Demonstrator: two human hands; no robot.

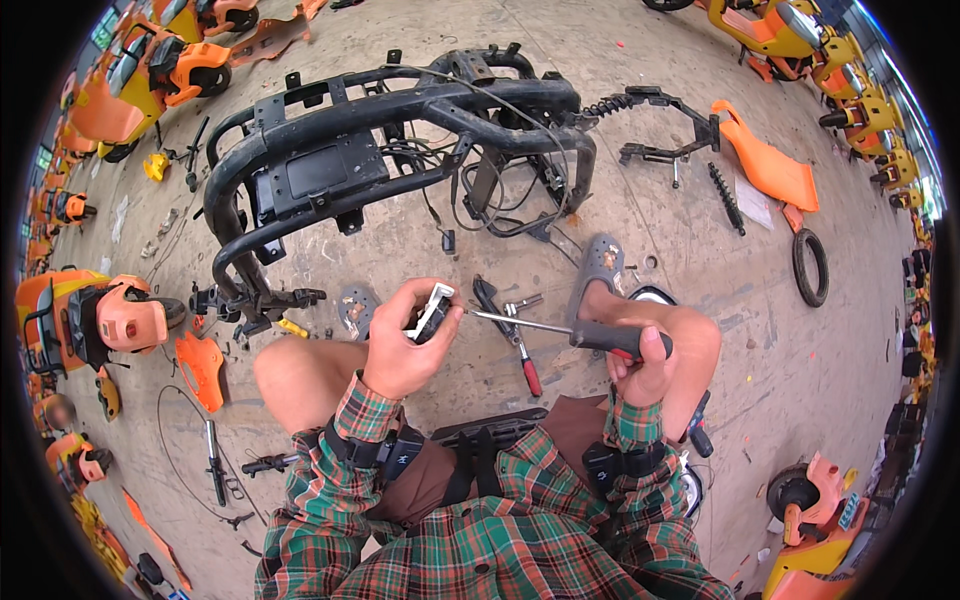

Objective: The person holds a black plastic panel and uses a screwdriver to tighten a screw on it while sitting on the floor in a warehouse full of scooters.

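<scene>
In front of my left knee, my left hand [403, 340] is closed round a small white and black part [434, 312] whose exact kind I cannot make out. My right hand [643, 368] grips a screwdriver [605, 338] by its black and red handle. Its long metal shaft points left, and the tip ends just beside the small part. Whether the two touch is hard to see. Beyond both hands stands a black scooter frame [440, 112] of bent tubes, with loose cables hanging from it.
Between my feet lie a ratchet wrench [529, 374] with a red handle and black pliers [488, 296]. An orange fender [765, 160], a shock absorber [726, 198] and a tyre [810, 268] are at right. An orange panel [200, 370] lies at left. Orange scooters [130, 85] line both sides.
</scene>
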